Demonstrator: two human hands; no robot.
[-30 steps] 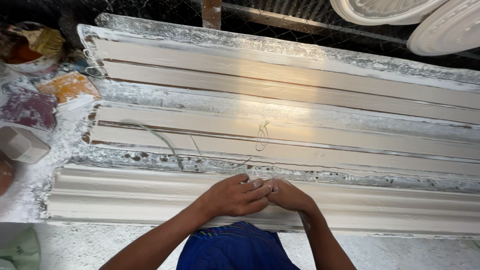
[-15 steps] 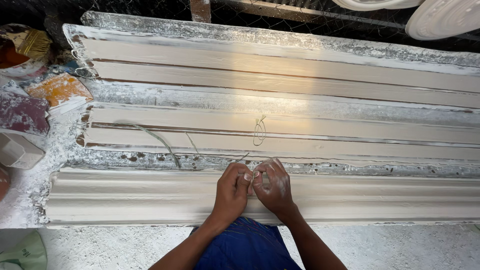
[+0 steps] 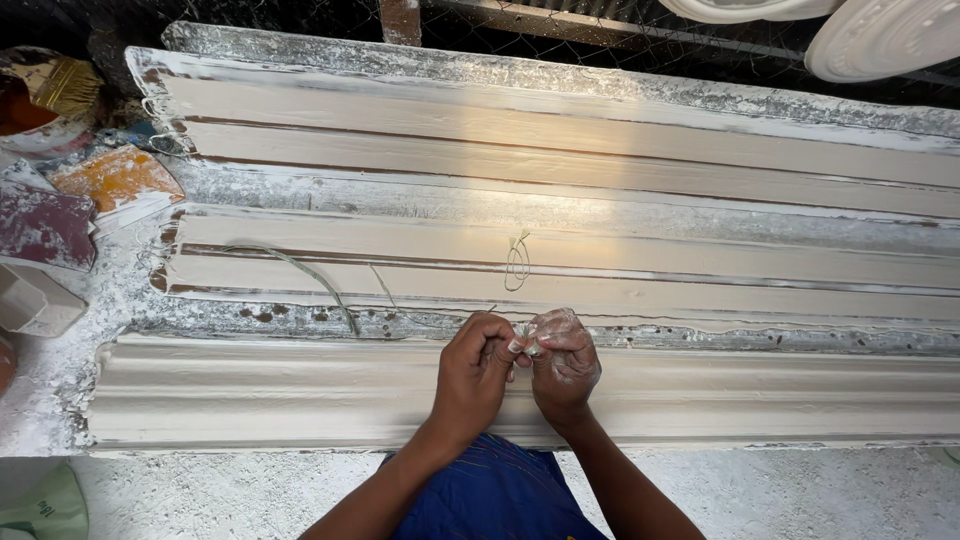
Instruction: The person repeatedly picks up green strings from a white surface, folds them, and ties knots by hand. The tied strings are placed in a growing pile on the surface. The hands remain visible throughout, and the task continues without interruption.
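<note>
Both hands (image 3: 520, 365) sit over the front cornice moulding (image 3: 250, 395). Long moulds (image 3: 600, 190) fill the bench's middle and back, open along their tops. A wire loop (image 3: 517, 262) lies on the middle mould. Brush bowl (image 3: 40, 100) and tiles (image 3: 60, 200) crowd the left edge.

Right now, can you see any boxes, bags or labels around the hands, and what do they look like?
Pale green bag: bottom left corner, soft, small dark print, mostly cut off.
White boxy container: left edge, angular, plaster-dusted.
No signs or screens show.
</note>
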